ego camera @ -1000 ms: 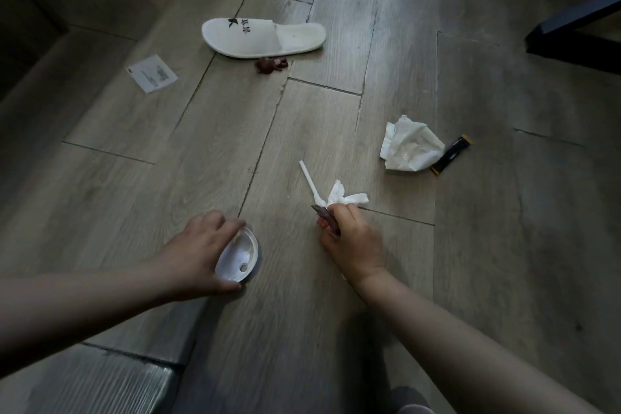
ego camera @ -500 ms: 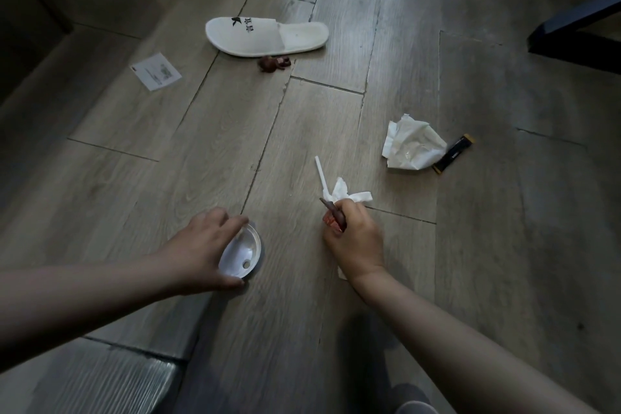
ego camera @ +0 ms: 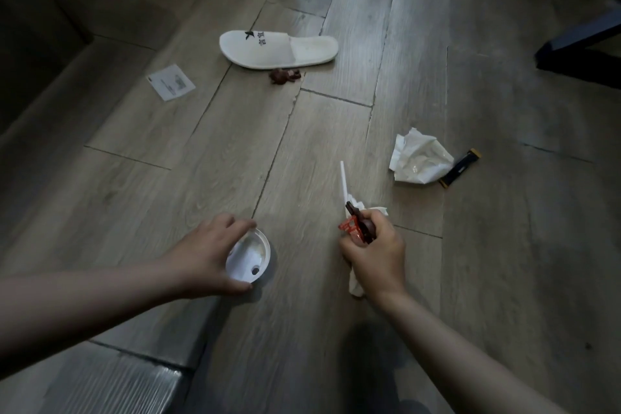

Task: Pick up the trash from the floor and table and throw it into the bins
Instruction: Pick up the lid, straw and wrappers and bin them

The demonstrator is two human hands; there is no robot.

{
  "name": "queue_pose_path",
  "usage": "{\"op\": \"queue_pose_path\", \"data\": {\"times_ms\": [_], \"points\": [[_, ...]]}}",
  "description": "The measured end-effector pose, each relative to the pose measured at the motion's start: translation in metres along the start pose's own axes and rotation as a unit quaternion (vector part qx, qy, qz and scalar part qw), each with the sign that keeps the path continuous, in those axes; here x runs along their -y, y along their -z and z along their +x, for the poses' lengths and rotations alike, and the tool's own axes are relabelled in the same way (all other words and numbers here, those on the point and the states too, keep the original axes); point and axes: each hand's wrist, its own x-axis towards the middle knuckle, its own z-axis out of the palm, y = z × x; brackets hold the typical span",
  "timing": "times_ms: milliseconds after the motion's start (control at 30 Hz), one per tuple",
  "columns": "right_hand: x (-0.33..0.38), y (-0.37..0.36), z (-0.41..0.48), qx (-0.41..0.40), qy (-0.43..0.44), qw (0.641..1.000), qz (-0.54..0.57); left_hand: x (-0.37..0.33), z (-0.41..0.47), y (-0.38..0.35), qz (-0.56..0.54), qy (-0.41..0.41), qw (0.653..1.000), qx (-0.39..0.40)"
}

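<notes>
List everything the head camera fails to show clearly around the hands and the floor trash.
Head view only:
Bins: none in frame.
Trash bundle: right hand wraps most of it; only straw, tissue and red wrapper stick out.
White lid: left hand covers its left rim.
Paper slip: print too small to read.
Black packet: label too dark and small to read.

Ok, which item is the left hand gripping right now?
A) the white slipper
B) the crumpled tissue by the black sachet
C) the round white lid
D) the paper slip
C: the left hand has fingers and thumb curled round the rim of the round white lid. The slipper, crumpled tissue and paper slip lie untouched on the floor. The right hand holds a bundle of straw and wrappers.
</notes>
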Motion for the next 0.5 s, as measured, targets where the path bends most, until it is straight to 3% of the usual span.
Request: {"op": "queue_pose_path", "data": {"times_ms": [133, 300, 500], "points": [[0.036, 0.012, 0.011, 0.016, -0.004, 1.000, 0.002, -0.003, 0.008, 0.027, -0.049, 0.008, 0.997, -0.058], [0.087, 0.019, 0.043, 0.018, -0.013, 0.999, 0.038, -0.001, 0.024, 0.060, -0.152, 0.075, 0.977, -0.128], [0.154, 0.026, 0.072, 0.024, -0.041, 0.998, 0.036, -0.006, 0.026, 0.104, -0.228, 0.150, 0.953, -0.129]]}}
